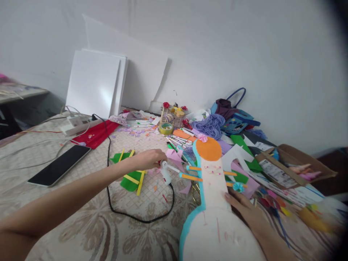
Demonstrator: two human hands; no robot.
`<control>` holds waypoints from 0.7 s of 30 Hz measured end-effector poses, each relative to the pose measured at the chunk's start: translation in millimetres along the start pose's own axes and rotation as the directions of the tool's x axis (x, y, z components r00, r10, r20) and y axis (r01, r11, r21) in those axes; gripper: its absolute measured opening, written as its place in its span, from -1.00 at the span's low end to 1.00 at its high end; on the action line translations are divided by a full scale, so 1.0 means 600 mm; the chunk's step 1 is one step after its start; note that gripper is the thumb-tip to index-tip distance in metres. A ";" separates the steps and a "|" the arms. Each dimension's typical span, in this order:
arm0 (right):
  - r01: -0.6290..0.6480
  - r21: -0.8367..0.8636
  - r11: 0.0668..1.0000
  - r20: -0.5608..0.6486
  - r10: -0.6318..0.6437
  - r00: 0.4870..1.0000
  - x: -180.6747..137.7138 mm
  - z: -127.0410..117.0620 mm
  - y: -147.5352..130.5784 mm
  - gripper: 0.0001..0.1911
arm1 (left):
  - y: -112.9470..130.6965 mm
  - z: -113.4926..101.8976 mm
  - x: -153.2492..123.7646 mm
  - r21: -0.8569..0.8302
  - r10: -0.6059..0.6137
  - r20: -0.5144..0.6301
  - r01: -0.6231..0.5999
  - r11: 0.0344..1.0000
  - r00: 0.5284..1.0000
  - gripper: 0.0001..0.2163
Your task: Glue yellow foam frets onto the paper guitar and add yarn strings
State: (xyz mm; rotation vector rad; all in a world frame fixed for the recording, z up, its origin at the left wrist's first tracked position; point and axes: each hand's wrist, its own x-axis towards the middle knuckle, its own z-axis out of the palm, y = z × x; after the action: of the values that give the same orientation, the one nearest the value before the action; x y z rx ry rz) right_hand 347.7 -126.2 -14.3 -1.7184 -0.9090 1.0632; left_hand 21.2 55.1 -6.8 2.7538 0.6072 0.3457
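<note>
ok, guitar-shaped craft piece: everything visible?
The white guitar-shaped craft piece, seemingly paper or foam, has light-blue edging and, at its head, an orange oval patch and pink rosette. Orange strips jut from both sides of its neck, one on the right bearing a blue rosette. Pinkish dots mark the neck, reddish lettering the body. Its head points away; the right hand touches the neck's right edge. Bottom out of frame.

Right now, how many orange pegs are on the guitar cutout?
4 visible orange pegs: two on the left of the guitar cutout, two on its right, the lower partly hidden by a blue flower.
</note>
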 end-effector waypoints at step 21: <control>-0.103 0.205 0.973 0.376 0.019 0.926 0.072 0.120 -0.012 -0.55 | -0.057 -0.179 -0.105 0.104 -0.181 -0.044 0.184 0.977 0.983 -0.72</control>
State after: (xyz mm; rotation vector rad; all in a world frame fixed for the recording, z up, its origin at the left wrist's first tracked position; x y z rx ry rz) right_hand 295.9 -63.6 -36.0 -1.3905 -0.9308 1.5096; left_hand -78.5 82.6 70.6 2.7697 0.9053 0.3273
